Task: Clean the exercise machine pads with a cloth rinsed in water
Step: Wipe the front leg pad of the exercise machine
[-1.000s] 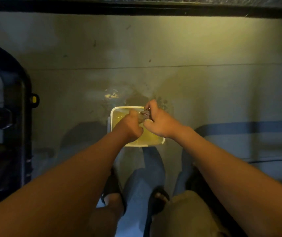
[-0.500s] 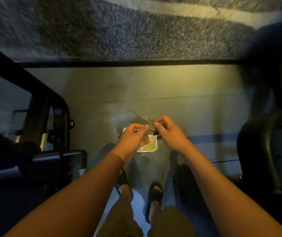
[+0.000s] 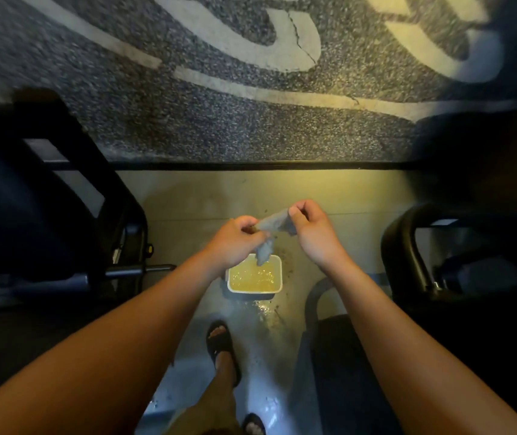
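A small grey cloth [image 3: 272,228] is stretched between both hands above the floor. My left hand [image 3: 235,241] pinches its left end and my right hand [image 3: 312,230] pinches its upper right corner. A loose tail of the cloth hangs down toward a white square tub [image 3: 279,271] of yellowish water on the wet floor. Dark machine pads sit at the left [image 3: 15,199] and at the lower right [image 3: 360,365], both in shadow.
A black machine frame [image 3: 125,221] stands to the left and a curved black bar [image 3: 407,252] to the right. My sandalled feet [image 3: 221,340] are just behind the tub. Water is splashed on the floor [image 3: 263,309]. A speckled mat [image 3: 219,105] lies beyond a black strip.
I have risen from a crouch, so the tub looks smaller and farther. My hands went from wringing the cloth over the tub to lifting it and spreading it apart.
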The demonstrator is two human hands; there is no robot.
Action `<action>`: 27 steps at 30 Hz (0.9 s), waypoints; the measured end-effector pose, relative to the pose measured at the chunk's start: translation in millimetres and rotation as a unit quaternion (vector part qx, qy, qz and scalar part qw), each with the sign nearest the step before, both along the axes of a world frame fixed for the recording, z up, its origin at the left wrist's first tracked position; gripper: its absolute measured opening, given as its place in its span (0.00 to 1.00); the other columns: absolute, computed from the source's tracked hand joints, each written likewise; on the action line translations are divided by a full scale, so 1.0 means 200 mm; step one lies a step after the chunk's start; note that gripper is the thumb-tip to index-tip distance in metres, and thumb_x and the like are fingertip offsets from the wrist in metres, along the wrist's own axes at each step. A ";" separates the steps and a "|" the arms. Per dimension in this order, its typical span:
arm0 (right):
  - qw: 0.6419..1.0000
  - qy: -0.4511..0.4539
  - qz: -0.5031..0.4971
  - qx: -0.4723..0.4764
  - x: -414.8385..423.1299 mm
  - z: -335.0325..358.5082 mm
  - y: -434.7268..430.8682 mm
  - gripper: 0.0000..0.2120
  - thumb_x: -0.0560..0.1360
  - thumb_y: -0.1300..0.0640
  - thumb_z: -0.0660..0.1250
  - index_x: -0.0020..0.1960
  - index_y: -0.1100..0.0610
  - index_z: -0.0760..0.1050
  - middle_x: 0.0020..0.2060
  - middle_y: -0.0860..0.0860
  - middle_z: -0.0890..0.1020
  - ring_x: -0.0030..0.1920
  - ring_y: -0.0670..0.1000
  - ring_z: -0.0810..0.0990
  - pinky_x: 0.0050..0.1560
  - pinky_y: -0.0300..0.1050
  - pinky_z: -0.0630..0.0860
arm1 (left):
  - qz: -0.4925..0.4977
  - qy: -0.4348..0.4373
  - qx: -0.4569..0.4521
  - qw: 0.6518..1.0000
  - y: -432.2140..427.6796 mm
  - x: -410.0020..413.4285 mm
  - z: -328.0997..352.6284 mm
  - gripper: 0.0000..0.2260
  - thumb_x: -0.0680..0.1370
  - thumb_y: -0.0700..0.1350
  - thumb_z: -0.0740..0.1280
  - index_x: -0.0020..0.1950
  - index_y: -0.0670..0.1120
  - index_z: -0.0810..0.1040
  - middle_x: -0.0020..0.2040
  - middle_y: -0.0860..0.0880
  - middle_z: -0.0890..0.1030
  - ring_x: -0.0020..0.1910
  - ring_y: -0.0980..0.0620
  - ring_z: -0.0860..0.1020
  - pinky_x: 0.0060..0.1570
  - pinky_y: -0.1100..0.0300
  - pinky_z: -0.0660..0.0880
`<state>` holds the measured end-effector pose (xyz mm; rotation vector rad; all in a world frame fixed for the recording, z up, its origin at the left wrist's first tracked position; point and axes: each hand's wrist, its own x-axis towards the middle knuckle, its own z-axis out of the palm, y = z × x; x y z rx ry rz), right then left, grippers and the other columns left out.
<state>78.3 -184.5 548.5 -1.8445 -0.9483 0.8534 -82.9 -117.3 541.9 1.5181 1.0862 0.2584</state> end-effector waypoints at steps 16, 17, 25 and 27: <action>0.985 0.132 0.115 -0.012 -0.64 0.28 -0.67 0.14 0.78 0.65 0.69 0.57 0.49 0.79 0.51 0.53 0.83 0.49 0.50 0.81 0.57 0.51 0.79 | 0.091 -0.046 -0.022 0.995 -0.70 -0.80 0.30 0.05 0.67 0.47 0.68 0.42 0.51 0.76 0.36 0.51 0.76 0.38 0.50 0.73 0.40 0.55 0.69; 0.981 0.139 0.133 -0.015 -0.71 0.28 -0.68 0.16 0.78 0.67 0.68 0.58 0.49 0.79 0.50 0.53 0.82 0.48 0.49 0.80 0.53 0.47 0.79 | 0.070 -0.043 -0.015 0.997 -0.73 -0.87 0.31 0.08 0.66 0.45 0.67 0.44 0.51 0.75 0.39 0.50 0.76 0.40 0.51 0.73 0.42 0.55 0.69; 0.972 0.118 0.203 -0.030 -1.38 0.20 -0.71 0.26 0.76 0.73 0.66 0.67 0.51 0.73 0.50 0.49 0.80 0.43 0.35 0.79 0.49 0.32 0.75 | 0.078 -0.002 -0.007 0.997 -0.86 -1.49 0.25 0.09 0.71 0.46 0.70 0.45 0.40 0.80 0.39 0.48 0.79 0.38 0.54 0.75 0.40 0.62 0.73; 0.977 0.107 0.181 -0.032 -1.62 0.19 -0.72 0.21 0.76 0.71 0.69 0.63 0.51 0.74 0.51 0.52 0.81 0.41 0.42 0.80 0.43 0.35 0.76 | 0.111 -0.024 -0.004 0.994 -0.90 -1.74 0.22 0.04 0.76 0.41 0.72 0.43 0.44 0.79 0.39 0.48 0.80 0.39 0.53 0.76 0.40 0.66 0.73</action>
